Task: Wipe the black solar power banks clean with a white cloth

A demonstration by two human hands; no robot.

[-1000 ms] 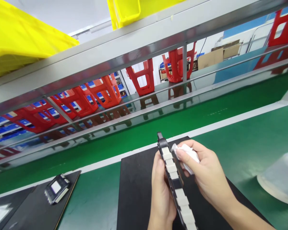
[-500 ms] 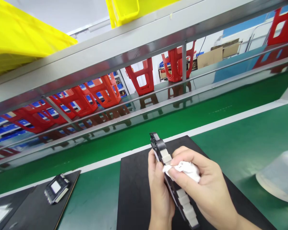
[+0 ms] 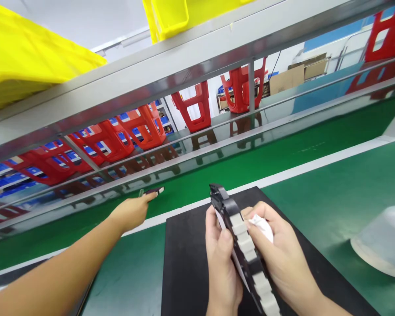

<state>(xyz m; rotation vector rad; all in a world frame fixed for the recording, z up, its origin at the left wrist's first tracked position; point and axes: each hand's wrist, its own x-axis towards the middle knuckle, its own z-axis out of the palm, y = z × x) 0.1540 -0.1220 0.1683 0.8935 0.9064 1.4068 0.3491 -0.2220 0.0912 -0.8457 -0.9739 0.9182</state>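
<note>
Marks (image 3: 312,147) on the belt (image 3: 266,158) are too faint to read. The left hand (image 3: 221,259) grips a black part (image 3: 246,248) with pale edge blocks (image 3: 262,287), above the mat (image 3: 186,259); the right hand (image 3: 279,254) pinches white cloth (image 3: 262,227) beside it.

casing (image 3: 254,265): glossy plastic | wad (image 3: 263,227): cloth or paper, unclear | board (image 3: 187,259): matt | beam (image 3: 184,59): metal
</note>
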